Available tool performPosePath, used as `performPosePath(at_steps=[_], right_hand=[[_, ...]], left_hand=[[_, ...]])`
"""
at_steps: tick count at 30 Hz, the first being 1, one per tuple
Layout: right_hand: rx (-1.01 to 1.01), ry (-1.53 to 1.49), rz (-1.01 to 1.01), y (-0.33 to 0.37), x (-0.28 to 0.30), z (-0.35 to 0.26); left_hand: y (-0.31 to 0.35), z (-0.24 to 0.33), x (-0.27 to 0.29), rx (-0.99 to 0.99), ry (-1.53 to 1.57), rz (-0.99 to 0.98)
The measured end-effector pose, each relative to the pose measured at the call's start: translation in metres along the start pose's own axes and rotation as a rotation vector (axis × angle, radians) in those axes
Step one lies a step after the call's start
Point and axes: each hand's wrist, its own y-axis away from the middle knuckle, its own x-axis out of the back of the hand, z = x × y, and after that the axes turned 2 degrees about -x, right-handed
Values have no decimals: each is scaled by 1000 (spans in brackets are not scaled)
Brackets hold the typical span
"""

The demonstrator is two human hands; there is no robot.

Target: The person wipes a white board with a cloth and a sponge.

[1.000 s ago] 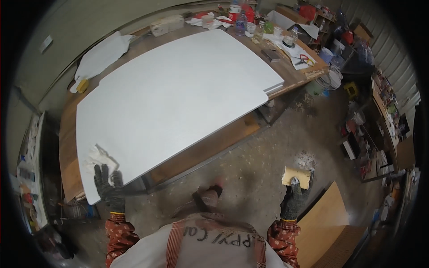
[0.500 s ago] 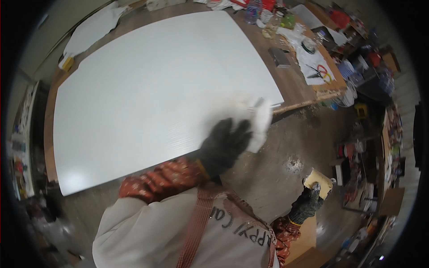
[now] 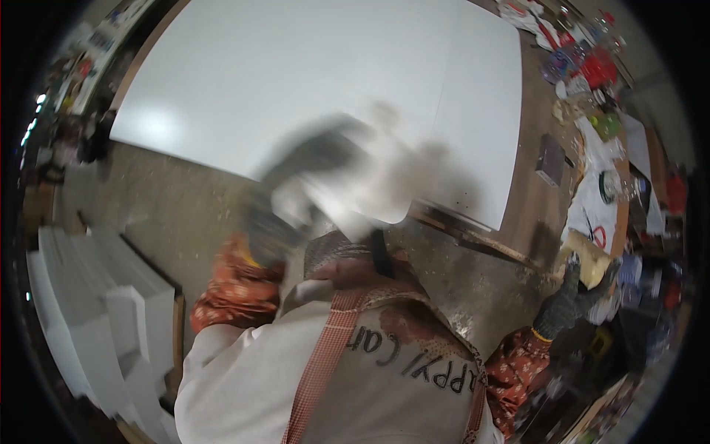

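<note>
My left hand [image 3: 299, 174], in a dark glove, is smeared by motion above the near edge of a large white panel [image 3: 296, 81]. Its curled fingers have hold of a white cloth [image 3: 370, 185], also blurred, which reaches over the panel's edge. Off to the right, my right hand [image 3: 566, 303], gloved the same way, grips a pale yellow block [image 3: 588, 259] that looks like a sponge. That hand is beside the right end of the wooden table [image 3: 536, 192] under the panel. Both forearms wear red patterned sleeve covers.
A dark grey block [image 3: 549, 159] lies on the table right of the panel. Beyond it are bottles [image 3: 566, 63], a white sheet [image 3: 595, 192] and red-handled scissors [image 3: 597, 235]. White boards [image 3: 103, 311] are stacked on the floor at left.
My view has turned, so the panel and table appear shifted. My left hand has swung leftward with the cloth. The right hand, still holding the yellow block, is now nearer the table's end.
</note>
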Motion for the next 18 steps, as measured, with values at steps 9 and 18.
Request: performPosePath(at_steps=[9,18], right_hand=[[313,439,-529,-111,-85,96],[1170,1953,711,-91,-149,88]], left_hand=[[41,6,29,459,-797,323],[6,45,-172,609,-33,176]])
